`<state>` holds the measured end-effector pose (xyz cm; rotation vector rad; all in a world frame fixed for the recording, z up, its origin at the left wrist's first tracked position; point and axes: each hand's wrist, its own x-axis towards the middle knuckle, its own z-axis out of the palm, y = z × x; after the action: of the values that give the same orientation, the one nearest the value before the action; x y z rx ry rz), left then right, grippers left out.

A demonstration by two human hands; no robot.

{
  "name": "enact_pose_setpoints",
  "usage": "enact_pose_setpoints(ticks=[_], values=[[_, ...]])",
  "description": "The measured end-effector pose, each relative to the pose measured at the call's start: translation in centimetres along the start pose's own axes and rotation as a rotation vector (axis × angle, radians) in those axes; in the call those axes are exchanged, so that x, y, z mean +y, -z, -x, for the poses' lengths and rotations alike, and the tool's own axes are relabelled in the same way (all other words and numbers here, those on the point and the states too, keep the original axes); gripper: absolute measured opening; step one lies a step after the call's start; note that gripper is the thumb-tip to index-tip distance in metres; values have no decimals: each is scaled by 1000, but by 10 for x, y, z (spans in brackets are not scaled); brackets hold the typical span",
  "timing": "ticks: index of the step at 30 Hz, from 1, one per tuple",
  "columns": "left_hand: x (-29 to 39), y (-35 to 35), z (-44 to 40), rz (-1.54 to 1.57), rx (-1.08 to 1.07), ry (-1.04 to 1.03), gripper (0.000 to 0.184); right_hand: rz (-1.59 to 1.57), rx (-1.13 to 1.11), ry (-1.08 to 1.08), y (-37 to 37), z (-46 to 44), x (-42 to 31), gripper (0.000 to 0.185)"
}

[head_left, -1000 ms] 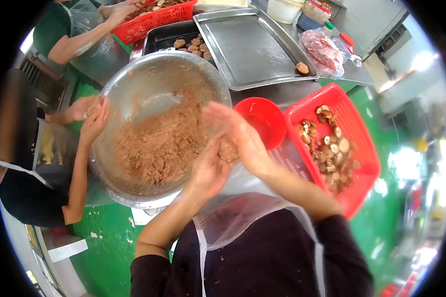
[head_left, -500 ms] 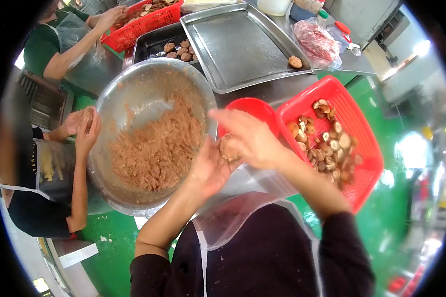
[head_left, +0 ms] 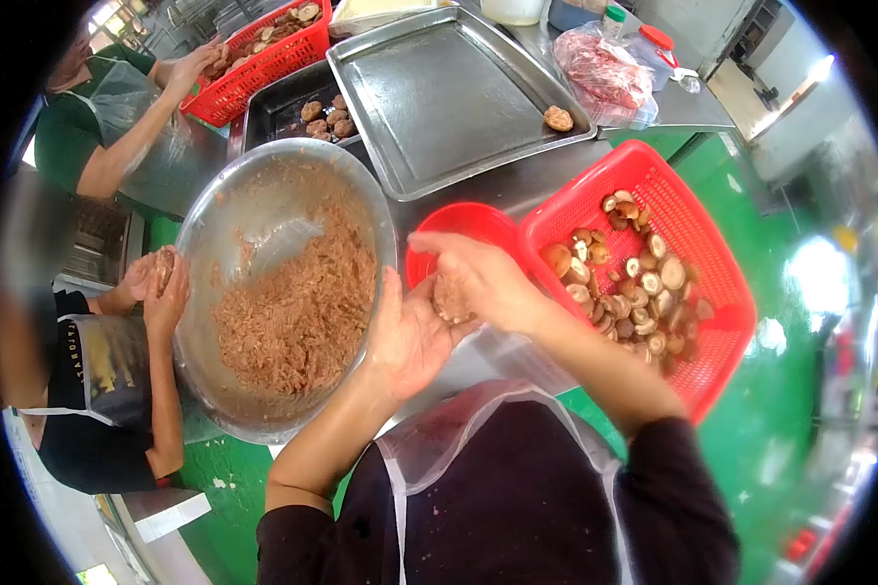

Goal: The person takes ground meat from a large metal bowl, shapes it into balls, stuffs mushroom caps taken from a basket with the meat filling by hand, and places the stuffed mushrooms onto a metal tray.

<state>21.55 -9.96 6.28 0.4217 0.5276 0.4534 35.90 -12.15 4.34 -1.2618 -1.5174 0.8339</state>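
A meat-covered patty (head_left: 451,298) rests between my hands, just right of the big metal bowl. My left hand (head_left: 407,336) supports it on the palm side of its fingers, thumb pointing up. Over the patty curls my right hand (head_left: 488,281), fingers reaching left and pressing its upper side. The hands partly hide the patty, so I cannot tell whether a mushroom is inside. Sticky minced meat (head_left: 298,312) fills the lower part of the metal bowl (head_left: 193,361). Behind my right hand stands a red bowl (head_left: 468,216), its inside mostly hidden.
A red basket (head_left: 727,292) of mushrooms (head_left: 649,297) is at right. One patty (head_left: 558,119) lies on the metal tray (head_left: 439,97); several sit on a darker tray (head_left: 273,112). Bagged meat (head_left: 605,73) is behind. Two co-workers are at left, one shaping a patty (head_left: 166,265).
The view has shifted slightly, moving the bowls and trays left. My hands stay around the patty, with the right fingers more curled over it.
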Motion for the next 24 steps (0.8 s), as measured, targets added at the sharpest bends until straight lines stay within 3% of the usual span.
enact_pose_setpoints(ticks=[3,6,9,12,16,19,20,24], values=[[-3,1,-6,-77,-33,-33,84,67,43,127,13,3,-9,41],[-7,-4,-13,-172,-3,-18,84,349,-51,124,13,6,12,42],[-9,-10,-21,-152,-39,-16,83,-151,55,-11,27,7,16,42],[-12,-19,-33,-185,-5,-5,82,374,100,168,36,3,20,43],[-11,-35,-46,-248,83,33,79,359,104,84,40,6,29,44],[-9,-48,-62,-232,117,38,78,699,74,149,50,6,18,45],[-7,-48,-70,-224,120,54,78,699,25,102,52,3,22,46],[10,-45,-109,-247,38,78,65,341,259,64,84,-6,31,45]])
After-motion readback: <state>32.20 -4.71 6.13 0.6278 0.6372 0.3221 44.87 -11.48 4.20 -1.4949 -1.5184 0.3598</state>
